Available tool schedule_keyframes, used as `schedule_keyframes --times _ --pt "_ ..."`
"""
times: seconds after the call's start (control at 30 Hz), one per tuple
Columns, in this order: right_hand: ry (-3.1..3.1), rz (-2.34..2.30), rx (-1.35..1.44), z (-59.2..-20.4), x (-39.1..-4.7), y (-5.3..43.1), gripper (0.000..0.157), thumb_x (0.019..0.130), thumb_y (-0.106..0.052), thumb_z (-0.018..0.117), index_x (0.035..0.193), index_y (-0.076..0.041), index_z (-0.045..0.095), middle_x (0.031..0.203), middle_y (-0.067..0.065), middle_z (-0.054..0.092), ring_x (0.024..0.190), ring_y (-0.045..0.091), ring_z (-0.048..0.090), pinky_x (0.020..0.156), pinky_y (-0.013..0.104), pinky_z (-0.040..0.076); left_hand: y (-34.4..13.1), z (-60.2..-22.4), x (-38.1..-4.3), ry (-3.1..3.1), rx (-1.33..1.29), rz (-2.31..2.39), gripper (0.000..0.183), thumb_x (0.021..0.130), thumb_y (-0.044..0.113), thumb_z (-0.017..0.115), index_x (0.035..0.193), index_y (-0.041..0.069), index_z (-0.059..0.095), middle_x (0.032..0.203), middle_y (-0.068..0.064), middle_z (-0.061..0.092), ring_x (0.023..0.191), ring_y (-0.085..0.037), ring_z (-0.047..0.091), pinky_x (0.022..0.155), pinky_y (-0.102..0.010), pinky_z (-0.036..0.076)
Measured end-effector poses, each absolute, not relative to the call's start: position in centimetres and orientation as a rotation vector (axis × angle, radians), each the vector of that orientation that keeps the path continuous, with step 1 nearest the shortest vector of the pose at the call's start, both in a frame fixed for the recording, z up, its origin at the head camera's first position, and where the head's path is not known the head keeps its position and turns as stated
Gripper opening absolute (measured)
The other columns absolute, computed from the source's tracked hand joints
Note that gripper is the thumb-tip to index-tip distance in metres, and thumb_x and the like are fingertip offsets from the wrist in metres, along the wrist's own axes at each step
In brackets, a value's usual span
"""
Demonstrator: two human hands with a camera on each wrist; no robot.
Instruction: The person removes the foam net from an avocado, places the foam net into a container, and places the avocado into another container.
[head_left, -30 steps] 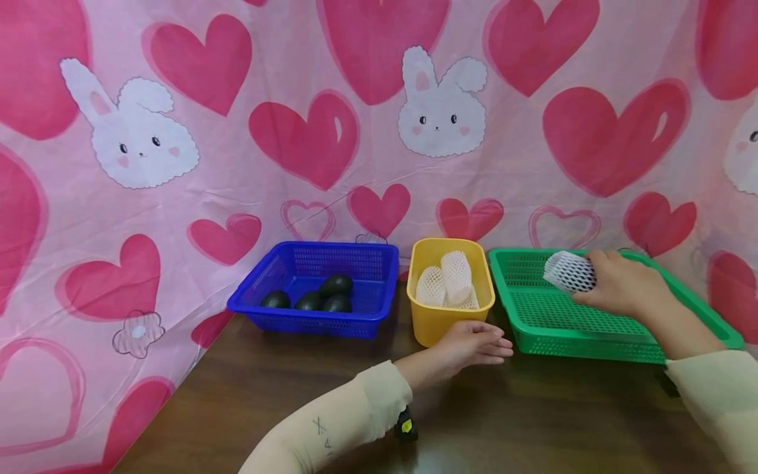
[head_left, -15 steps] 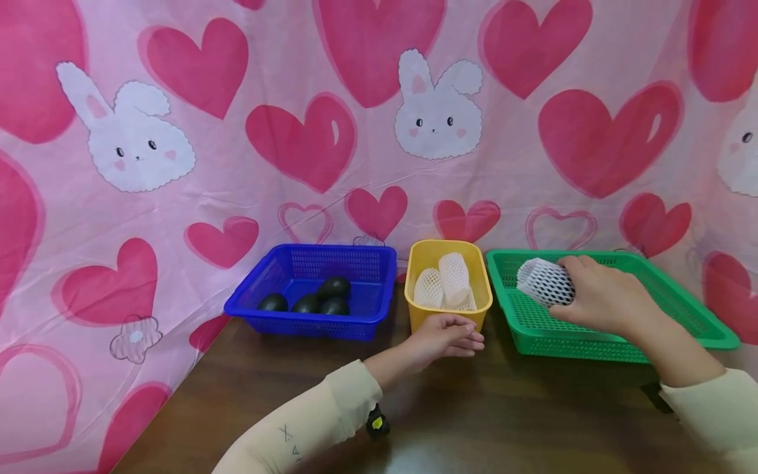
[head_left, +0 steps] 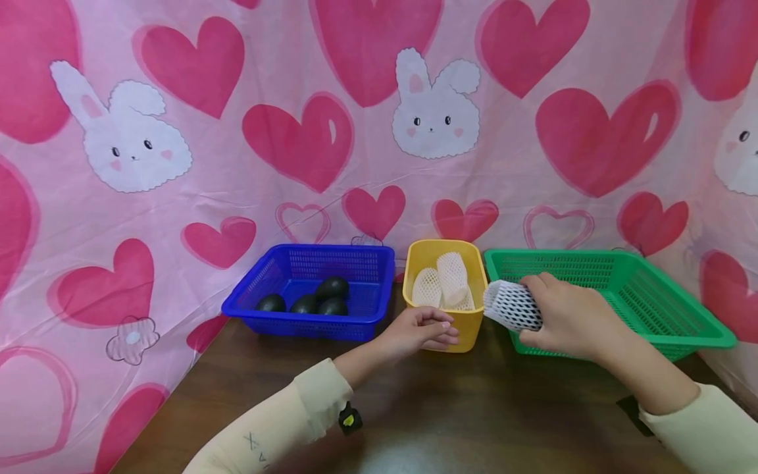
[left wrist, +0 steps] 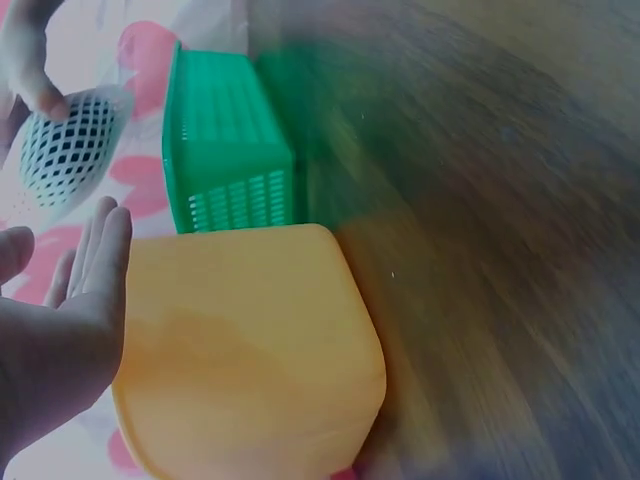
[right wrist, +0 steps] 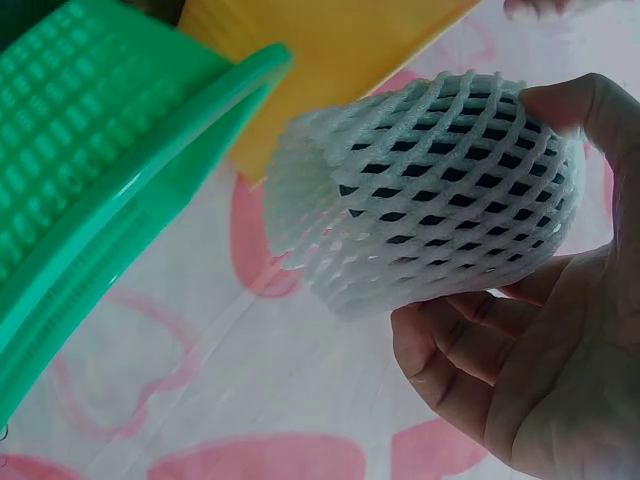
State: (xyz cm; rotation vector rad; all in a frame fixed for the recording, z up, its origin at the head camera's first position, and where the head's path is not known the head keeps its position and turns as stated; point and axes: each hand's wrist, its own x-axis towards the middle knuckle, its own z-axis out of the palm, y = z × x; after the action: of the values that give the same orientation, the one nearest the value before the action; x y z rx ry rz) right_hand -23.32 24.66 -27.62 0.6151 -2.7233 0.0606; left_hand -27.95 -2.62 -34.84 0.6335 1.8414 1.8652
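Note:
In the head view my right hand (head_left: 571, 316) grips a white foam net sleeve (head_left: 512, 305) with a dark avocado (right wrist: 485, 160) inside it. Thumb and fingers hold the filled end, while the sleeve's loose open end points left, as the right wrist view shows. It is in the air at the left side of the green basket (head_left: 663, 303). My left hand (head_left: 417, 331) is in front of the yellow bin (head_left: 472, 329), its fingers loosely extended and holding nothing. Several white foam net sleeves (head_left: 453, 275) lie in that bin.
A blue basket (head_left: 302, 327) on the left holds several dark avocados (head_left: 331, 288). All the containers stand in a row at the back of the brown wooden table (head_left: 474, 408). Behind them hangs a pink cloth (head_left: 367, 158) with hearts and rabbits.
My right hand has carried the sleeved avocado left, from over the green basket to its left side. The left hand has shifted left along the front of the yellow bin.

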Motion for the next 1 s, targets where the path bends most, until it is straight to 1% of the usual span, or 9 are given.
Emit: schedule_keyframes --times 0.03,0.17,0.33,0.5,0.6,0.7,0.8,0.87,1.0 --pt "-2.719 0.052 0.622 -27.7 -23.2 24.4 0.075 0.062 -0.04 0.083 0.118 -0.001 0.052 0.099 0.011 0.059 0.079 0.023 0.057 0.058 0.041 0.053 -2.8 -34.8 -27.9 1.855 0.641 1.858 0.03 0.099 0.011 0.057 0.119 -0.01 0.056 0.107 -0.021 0.068 0.104 -0.038 0.064 0.085 -0.043 0.053" --pt "-2.704 0.031 0.664 -28.1 -22.7 23.3 0.072 0.064 -0.04 0.081 0.117 -0.001 0.053 0.098 0.009 0.059 0.079 0.021 0.056 0.06 0.041 0.053 -3.7 -34.7 -27.7 1.906 0.652 1.813 0.029 0.099 0.012 0.056 0.118 -0.011 0.056 0.108 -0.021 0.068 0.099 -0.032 0.067 0.081 -0.038 0.055" --pt "-2.707 0.031 0.706 -28.7 -22.2 22.0 0.068 0.064 -0.04 0.08 0.115 -0.003 0.055 0.094 0.005 0.057 0.077 0.018 0.055 0.058 0.038 0.052 -4.5 -35.2 -27.6 1.965 0.711 1.762 0.029 0.099 0.011 0.055 0.117 -0.012 0.056 0.108 -0.024 0.067 0.099 -0.032 0.067 0.085 -0.045 0.052" --pt "-2.747 0.013 0.715 -29.7 -22.0 20.5 0.071 0.061 -0.043 0.081 0.114 -0.004 0.056 0.094 0.004 0.057 0.078 0.018 0.054 0.06 0.038 0.053 -5.4 -36.0 -27.5 2.049 0.736 1.709 0.027 0.099 0.011 0.057 0.115 -0.011 0.058 0.106 -0.021 0.067 0.098 -0.034 0.067 0.084 -0.043 0.053" --pt "-2.778 0.003 0.727 -30.4 -21.9 19.8 0.07 0.062 -0.044 0.08 0.114 -0.005 0.056 0.094 0.003 0.056 0.078 0.017 0.054 0.061 0.037 0.053 -5.9 -36.4 -27.3 2.087 0.758 1.684 0.025 0.098 0.008 0.057 0.114 -0.012 0.058 0.104 -0.021 0.068 0.098 -0.036 0.066 0.084 -0.046 0.053" --pt "-2.798 0.012 0.755 -31.1 -22.0 19.1 0.068 0.062 -0.044 0.081 0.113 -0.008 0.055 0.094 0.001 0.055 0.077 0.015 0.052 0.061 0.034 0.051 -6.3 -36.8 -27.2 2.126 0.773 1.661 0.023 0.098 0.006 0.057 0.112 -0.012 0.059 0.103 -0.022 0.068 0.096 -0.035 0.067 0.084 -0.048 0.052" --pt "-2.799 0.022 0.796 -31.9 -22.1 18.6 0.065 0.062 -0.044 0.081 0.11 -0.009 0.054 0.091 0.0 0.054 0.074 0.013 0.05 0.059 0.031 0.049 -6.7 -37.3 -27.1 2.171 0.77 1.634 0.021 0.097 0.007 0.059 0.109 -0.01 0.061 0.101 -0.02 0.069 0.094 -0.033 0.067 0.083 -0.047 0.053" --pt "-2.791 0.017 0.823 -32.5 -22.2 18.4 0.062 0.063 -0.044 0.08 0.108 -0.01 0.054 0.089 0.0 0.053 0.072 0.012 0.049 0.057 0.03 0.047 -7.0 -37.5 -27.0 2.188 0.751 1.626 0.019 0.096 0.007 0.06 0.108 -0.008 0.062 0.1 -0.018 0.069 0.095 -0.035 0.067 0.083 -0.049 0.053" --pt "-2.806 0.017 0.855 -33.7 -22.5 18.0 0.06 0.064 -0.043 0.079 0.105 -0.01 0.053 0.088 0.0 0.052 0.071 0.012 0.048 0.056 0.03 0.045 -7.5 -38.1 -26.9 2.23 0.724 1.616 0.017 0.095 0.008 0.063 0.105 -0.005 0.064 0.094 -0.011 0.07 0.093 -0.038 0.066 0.082 -0.05 0.053"
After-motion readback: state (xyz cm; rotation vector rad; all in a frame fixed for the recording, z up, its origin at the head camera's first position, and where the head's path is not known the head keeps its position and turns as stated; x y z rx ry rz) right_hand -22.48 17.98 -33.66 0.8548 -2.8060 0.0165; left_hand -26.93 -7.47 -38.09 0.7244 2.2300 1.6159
